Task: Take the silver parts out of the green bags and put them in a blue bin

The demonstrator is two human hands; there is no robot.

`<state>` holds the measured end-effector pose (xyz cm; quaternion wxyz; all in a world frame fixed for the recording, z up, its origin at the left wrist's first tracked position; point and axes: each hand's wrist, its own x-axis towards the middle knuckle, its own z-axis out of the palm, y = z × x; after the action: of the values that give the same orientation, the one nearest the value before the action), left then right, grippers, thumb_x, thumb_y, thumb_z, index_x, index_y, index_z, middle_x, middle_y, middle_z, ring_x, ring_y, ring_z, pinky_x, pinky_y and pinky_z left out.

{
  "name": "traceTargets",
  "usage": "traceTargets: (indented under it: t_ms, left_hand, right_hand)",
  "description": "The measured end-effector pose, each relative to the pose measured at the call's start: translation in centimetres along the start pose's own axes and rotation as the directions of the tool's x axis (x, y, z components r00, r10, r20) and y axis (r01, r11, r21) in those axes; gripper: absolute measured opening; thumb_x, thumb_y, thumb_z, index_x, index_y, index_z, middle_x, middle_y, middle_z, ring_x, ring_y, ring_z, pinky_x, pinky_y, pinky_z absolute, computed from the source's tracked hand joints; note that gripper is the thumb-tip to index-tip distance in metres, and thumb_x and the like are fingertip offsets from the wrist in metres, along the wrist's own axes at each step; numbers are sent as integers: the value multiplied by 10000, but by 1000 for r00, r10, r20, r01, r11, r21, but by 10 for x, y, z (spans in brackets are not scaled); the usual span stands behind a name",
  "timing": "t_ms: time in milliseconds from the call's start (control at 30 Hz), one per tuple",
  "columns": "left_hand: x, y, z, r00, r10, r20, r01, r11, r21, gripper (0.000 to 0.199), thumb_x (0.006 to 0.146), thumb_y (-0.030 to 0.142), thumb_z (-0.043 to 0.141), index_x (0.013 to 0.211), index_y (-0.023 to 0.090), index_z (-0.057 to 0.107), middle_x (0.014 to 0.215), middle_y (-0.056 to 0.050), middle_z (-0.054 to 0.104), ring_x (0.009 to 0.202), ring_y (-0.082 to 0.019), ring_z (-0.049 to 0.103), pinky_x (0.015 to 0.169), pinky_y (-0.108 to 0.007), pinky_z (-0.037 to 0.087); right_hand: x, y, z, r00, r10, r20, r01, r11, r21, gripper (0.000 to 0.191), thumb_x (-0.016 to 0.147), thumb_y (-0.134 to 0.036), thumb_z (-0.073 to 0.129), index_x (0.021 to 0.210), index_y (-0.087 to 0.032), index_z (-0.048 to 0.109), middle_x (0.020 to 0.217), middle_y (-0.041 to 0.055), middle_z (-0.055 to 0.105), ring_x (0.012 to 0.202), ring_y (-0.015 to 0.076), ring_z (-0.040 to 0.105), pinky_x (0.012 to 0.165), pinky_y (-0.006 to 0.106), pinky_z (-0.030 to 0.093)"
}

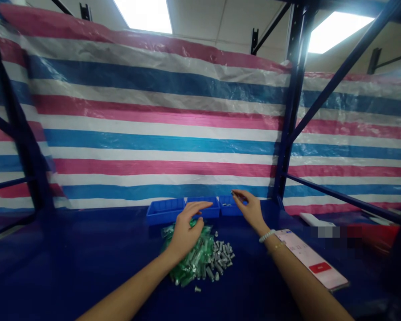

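Observation:
My left hand hovers over a pile of green-tinted clear plastic bags, its fingers stretched out and holding nothing. Beside the bags lies a heap of loose silvery metal fasteners, short and cylindrical; their exact kind is too small to make out. My right hand is raised at the right blue bin, thumb and forefinger pinched on a small metal piece. Two more blue bins stand in the same row, a left bin and a middle bin, the latter partly behind my left hand. Small bits lie in the right bin.
A phone with a lit screen lies under my right forearm. One loose fastener sits near the front of the dark blue tabletop. Blue rack posts flank a striped plastic sheet. A red item lies far right.

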<state>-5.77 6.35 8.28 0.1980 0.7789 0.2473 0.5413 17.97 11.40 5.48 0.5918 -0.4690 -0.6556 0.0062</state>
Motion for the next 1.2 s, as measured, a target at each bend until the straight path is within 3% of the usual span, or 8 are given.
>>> traceTargets:
  t_ms: [100, 200, 300, 400, 567, 800, 900, 1200]
  left_hand:
    - [2, 7, -9, 998, -19, 58, 15, 998, 67, 420, 760, 36, 451, 1084, 223, 641, 1070, -61, 647, 944, -200, 580, 828, -366, 470]
    - [-8, 19, -27, 976, -5, 218, -34, 984, 177, 351, 768, 48, 475, 1034, 217, 627, 967, -40, 655, 903, -188, 574, 822, -365, 459]
    - [-34, 30, -48, 913, 6, 409, -145, 939, 311, 176, 779, 91, 527, 857, 209, 630, 846, -15, 616, 844, -180, 554, 845, -389, 435]
    - [-70, 34, -62, 861, -59, 505, -208, 865, 456, 83, 776, 140, 589, 792, 213, 624, 860, -17, 567, 834, -193, 536, 821, -409, 433]
    - [-108, 28, -55, 905, -159, 395, -171, 714, 679, 21, 801, 182, 606, 802, 197, 622, 867, -38, 573, 827, -231, 540, 737, -423, 452]
    - [-116, 24, -31, 960, -123, 250, -145, 544, 827, 18, 755, 162, 662, 762, 162, 646, 851, -72, 590, 811, -259, 560, 683, -416, 483]
    - [-117, 21, -27, 965, -117, 234, -128, 569, 813, 38, 760, 130, 645, 778, 162, 654, 839, -68, 588, 790, -247, 570, 669, -398, 498]
    - [-117, 18, -34, 978, -73, 195, -59, 800, 597, 116, 785, 73, 554, 767, 176, 604, 794, -22, 532, 708, -168, 573, 619, -283, 490]
  right_hand:
    - [7, 26, -5, 999, -24, -33, 19, 987, -162, 378, 826, -422, 542, 1021, -126, 672, 947, 155, 692, 889, 294, 603, 851, 484, 446]
    - [3, 41, -5, 998, -67, 11, 68, 962, -264, 354, 822, -421, 550, 984, -135, 683, 1002, 170, 674, 971, 326, 565, 895, 509, 409]
    - [-1, 43, -4, 993, -102, 62, 117, 939, -323, 329, 857, -392, 501, 968, -141, 683, 985, 165, 670, 961, 320, 559, 860, 478, 430]
    - [-3, 39, -2, 987, -125, 98, 152, 923, -355, 290, 868, -350, 487, 957, -155, 682, 951, 141, 677, 947, 307, 558, 841, 448, 435]
    - [-9, 34, 3, 981, -132, 145, 177, 912, -369, 222, 860, -305, 506, 907, -182, 684, 898, 97, 695, 902, 279, 573, 829, 412, 432]
    - [-16, 32, 6, 977, -125, 175, 182, 914, -363, 228, 858, -294, 493, 860, -183, 692, 858, 91, 706, 861, 267, 592, 810, 401, 430]
    - [-16, 30, 7, 975, -122, 185, 180, 923, -339, 224, 852, -289, 497, 874, -182, 692, 858, 86, 708, 853, 262, 593, 812, 396, 429]
    - [-15, 22, 7, 984, -40, 176, 74, 978, -193, 221, 810, -321, 532, 867, -186, 698, 859, 93, 702, 866, 274, 576, 849, 422, 396]
